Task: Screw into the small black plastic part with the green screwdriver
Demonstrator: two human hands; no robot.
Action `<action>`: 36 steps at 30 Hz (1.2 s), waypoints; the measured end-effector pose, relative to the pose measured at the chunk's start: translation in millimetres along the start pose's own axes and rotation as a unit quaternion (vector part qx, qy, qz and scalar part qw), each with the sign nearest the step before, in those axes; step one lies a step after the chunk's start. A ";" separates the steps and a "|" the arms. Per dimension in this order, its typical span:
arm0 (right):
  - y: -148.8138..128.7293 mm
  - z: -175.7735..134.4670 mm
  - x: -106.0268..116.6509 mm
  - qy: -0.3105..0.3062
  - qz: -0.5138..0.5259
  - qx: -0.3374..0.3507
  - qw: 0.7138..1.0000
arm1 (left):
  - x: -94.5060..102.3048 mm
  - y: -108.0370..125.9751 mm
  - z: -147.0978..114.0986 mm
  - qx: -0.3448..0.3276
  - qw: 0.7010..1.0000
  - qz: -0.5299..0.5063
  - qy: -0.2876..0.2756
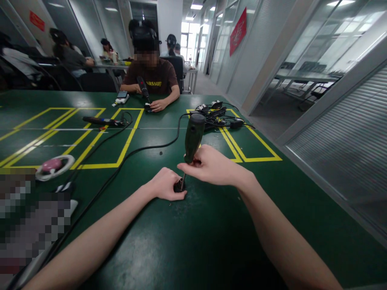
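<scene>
Screwdriver (194,137) gripped in right hand (213,166), small black part (177,187) held in left hand (165,183), green table (196,245)

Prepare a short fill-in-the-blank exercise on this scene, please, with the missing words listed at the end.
1. Of the person's right hand and left hand, the one holding the small black rounded part is the ____.
2. On the dark-handled, metal-shafted screwdriver, the handle is the ____ end.
3. The flat strips outlining rectangles on the green table are coloured ____.

Missing words: left; upper; yellow.
</scene>
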State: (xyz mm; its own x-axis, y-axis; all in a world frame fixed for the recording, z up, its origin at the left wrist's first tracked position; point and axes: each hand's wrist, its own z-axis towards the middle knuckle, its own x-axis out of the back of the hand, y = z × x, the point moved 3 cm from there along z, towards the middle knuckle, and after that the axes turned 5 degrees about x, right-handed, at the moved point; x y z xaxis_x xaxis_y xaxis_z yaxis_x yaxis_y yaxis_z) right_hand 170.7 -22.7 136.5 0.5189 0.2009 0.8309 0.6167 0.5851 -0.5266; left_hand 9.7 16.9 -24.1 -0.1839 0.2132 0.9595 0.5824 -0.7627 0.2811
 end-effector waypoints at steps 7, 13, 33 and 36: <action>-2.0 -1.1 -1.8 -0.006 -0.020 0.006 1.000 | -2.3 1.3 -2.4 0.008 1.000 0.017 -0.022; -5.6 -2.6 -2.8 -0.009 -0.011 -0.005 1.000 | -3.0 0.6 -2.4 0.015 1.000 0.012 -0.013; -8.3 2.1 -6.9 0.001 -0.049 -0.025 0.998 | 10.2 5.7 1.2 0.007 0.996 -0.027 0.083; -7.9 1.7 -7.9 0.005 -0.050 -0.026 0.998 | 11.1 6.5 0.9 0.010 0.996 -0.027 0.088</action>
State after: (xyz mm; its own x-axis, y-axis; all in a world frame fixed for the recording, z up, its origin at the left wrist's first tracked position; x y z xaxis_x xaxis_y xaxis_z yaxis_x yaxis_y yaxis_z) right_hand 160.7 -27.6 134.5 0.4590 0.1361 0.8779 0.6949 0.5607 -0.4503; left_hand 12.2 14.9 -11.6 -0.3507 0.1421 0.9257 0.5830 -0.7404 0.3345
